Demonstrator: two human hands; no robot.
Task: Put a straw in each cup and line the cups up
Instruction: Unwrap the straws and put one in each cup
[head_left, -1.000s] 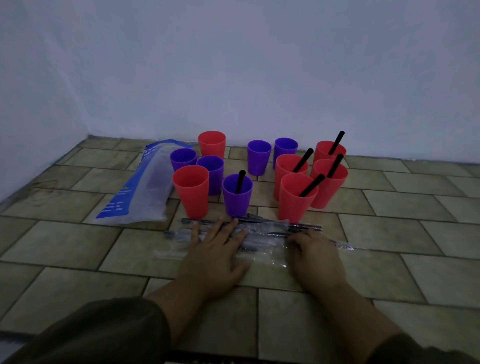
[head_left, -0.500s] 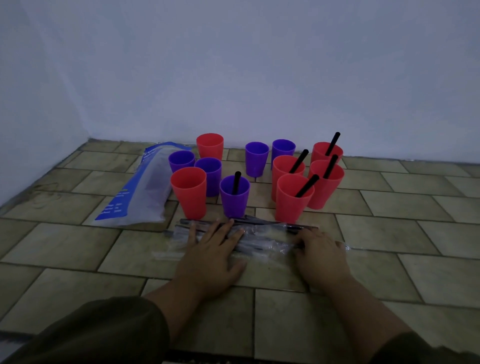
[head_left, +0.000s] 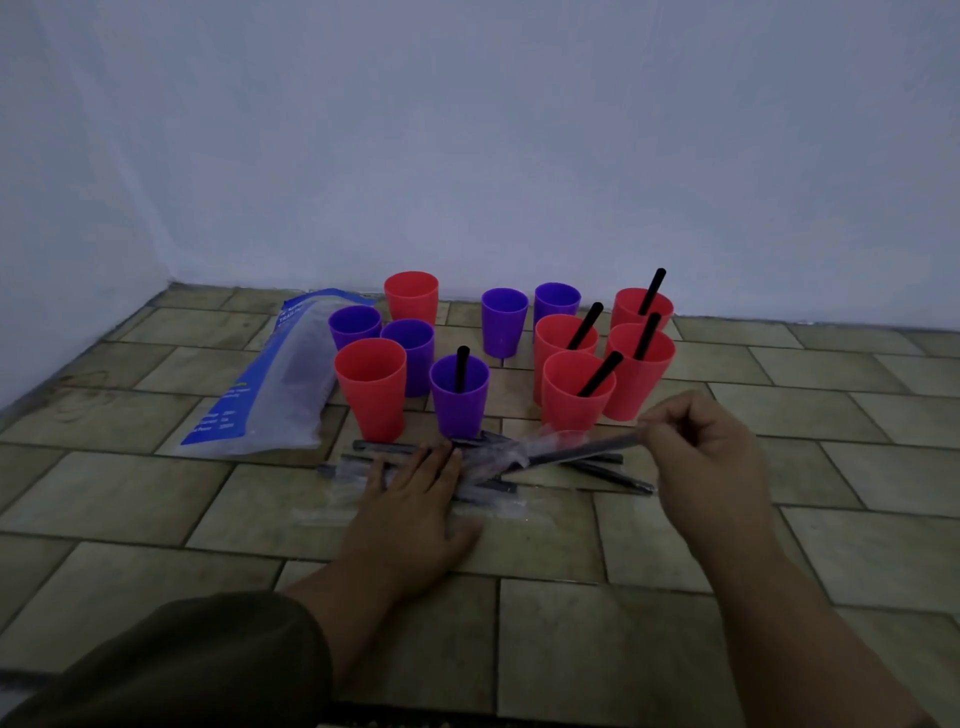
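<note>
Landmark: the front purple cup, the only purple one with a straw in it; every place below is told from it.
Your left hand: just in front of that cup, palm down, fingers straight and spread, pressing the straw pile to the floor.
Your right hand: right of the cup and slightly nearer you, fingers curled, thumb and forefinger pinching the right end of one straw.
Held straw: its long axis runs left to right with the right end raised. Its left end lies in the clear wrapping just in front of the cup, on the pile.
Filled cups: the landmark and the four red cups clustered to its right.
Empty cups: a red cup just beside it on the left, three more behind that one, and two back purple cups behind and to the right.
Bag: flat on the floor, well to the left.
Step, as I judge it: freeing a sixth straw; five of eleven cups are served and no row is formed.
What the move turns on: the straw lies crosswise, so pull rightward along its length to clear the wrapping, then tip it upright. Your right hand is nearer the back purple cups; the empty red cup sits across the landmark from it.
Risk: the wrapping may drag along if your left hand lifts.
</note>
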